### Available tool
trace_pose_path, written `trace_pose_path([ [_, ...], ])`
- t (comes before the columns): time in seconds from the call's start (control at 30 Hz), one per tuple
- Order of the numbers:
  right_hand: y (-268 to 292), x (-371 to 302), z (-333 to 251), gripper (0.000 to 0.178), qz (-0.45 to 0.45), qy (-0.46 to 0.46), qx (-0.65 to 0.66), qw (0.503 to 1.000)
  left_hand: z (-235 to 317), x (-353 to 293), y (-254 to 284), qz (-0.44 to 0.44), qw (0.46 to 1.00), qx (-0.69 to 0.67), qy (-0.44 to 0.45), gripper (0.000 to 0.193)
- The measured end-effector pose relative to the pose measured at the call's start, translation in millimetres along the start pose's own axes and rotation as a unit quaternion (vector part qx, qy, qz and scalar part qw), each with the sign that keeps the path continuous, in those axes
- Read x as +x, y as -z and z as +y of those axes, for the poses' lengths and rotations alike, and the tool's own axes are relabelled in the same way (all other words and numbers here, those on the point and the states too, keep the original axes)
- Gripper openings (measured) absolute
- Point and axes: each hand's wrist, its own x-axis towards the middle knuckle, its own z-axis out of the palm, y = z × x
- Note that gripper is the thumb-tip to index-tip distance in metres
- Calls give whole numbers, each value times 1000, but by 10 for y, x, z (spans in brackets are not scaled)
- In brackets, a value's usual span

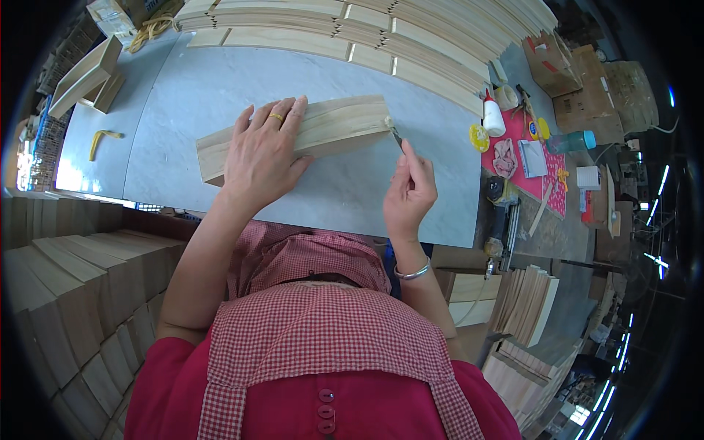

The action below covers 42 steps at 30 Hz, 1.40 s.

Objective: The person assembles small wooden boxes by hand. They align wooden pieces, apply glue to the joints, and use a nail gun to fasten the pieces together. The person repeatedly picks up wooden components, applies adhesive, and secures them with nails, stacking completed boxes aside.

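Note:
A long pale wooden box or block (345,117) lies at a slant on the grey-white tabletop (323,202). My left hand (264,150) rests flat on its left half, fingers stretched out and the thumb along its near side. To the right, my right hand (411,191) pinches a small, thin, dark tool (397,137), perhaps a putty knife; most of its handle is hidden in the fingers. Its tip meets the box's right end, where a dab of pale paste (388,122) shows.
Stacked wooden boards (352,33) line the far side. At left are a small wooden frame (92,77) and a bent yellow strip (103,141). A white glue bottle (493,117), a nail gun (499,213) and cardboard boxes (587,81) stand right. Wooden blocks (66,286) are piled lower left.

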Motion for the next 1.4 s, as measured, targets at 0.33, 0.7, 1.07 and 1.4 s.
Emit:
trace_pose_path([
  [0.33, -107, -185, -272, 29, -38, -35, 86, 995, 6, -14, 8, -9, 1000, 6, 8, 86],
  [0.7, 333, 598, 229, 21, 32, -15, 120, 992, 93, 78, 74, -22, 1000, 10, 0, 87],
  [1.07, 1904, 3004, 3002, 15, 91, 70, -351, 929, 183, 154, 57, -53, 998, 20, 21, 94],
  [1.4, 1780, 2941, 2676, 28, 43, -31, -398, 916, 196, 157, 2, -79, 995, 45, 45, 91],
])
